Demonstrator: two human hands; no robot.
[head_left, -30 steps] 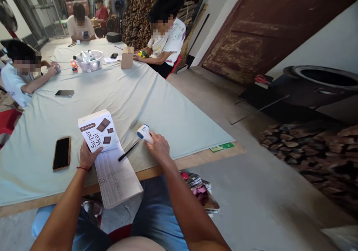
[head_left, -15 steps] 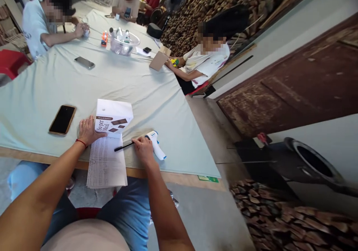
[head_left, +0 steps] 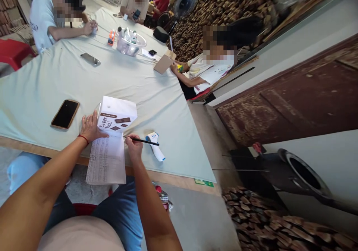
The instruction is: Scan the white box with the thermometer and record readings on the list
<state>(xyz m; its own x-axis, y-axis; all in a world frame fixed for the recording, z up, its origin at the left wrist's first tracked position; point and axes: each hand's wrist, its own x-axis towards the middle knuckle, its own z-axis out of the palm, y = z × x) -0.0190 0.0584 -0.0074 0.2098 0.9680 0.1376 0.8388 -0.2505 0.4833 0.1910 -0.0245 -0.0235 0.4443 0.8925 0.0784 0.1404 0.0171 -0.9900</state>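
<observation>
A white box (head_left: 119, 115) with "Super Meal" and brown bars printed on it stands on the upper part of a stack of printed paper sheets (head_left: 107, 161). My left hand (head_left: 91, 128) grips the box at its lower left, thumb along the front bottom edge and fingers by the side. The sheets hang over the table's near edge. In my right hand (head_left: 134, 148) is a black pen (head_left: 147, 142), held between closed fingers. One pen end is close to the box's lower right corner; the other crosses over a white and blue infrared thermometer (head_left: 154, 148).
A phone in a brown case (head_left: 65, 113) lies left of the box, and another phone (head_left: 90, 59) farther off. A clear basin (head_left: 130, 49) of bottles and an orange box (head_left: 111, 37) stand beyond. Several people sit around the cloth-covered table (head_left: 69, 83); one holds cardboard (head_left: 163, 64).
My right hand has shifted left, and the pen has swung from pointing left over the sheets to extending right over the thermometer. My left hand stays on the box. The view has shifted slightly.
</observation>
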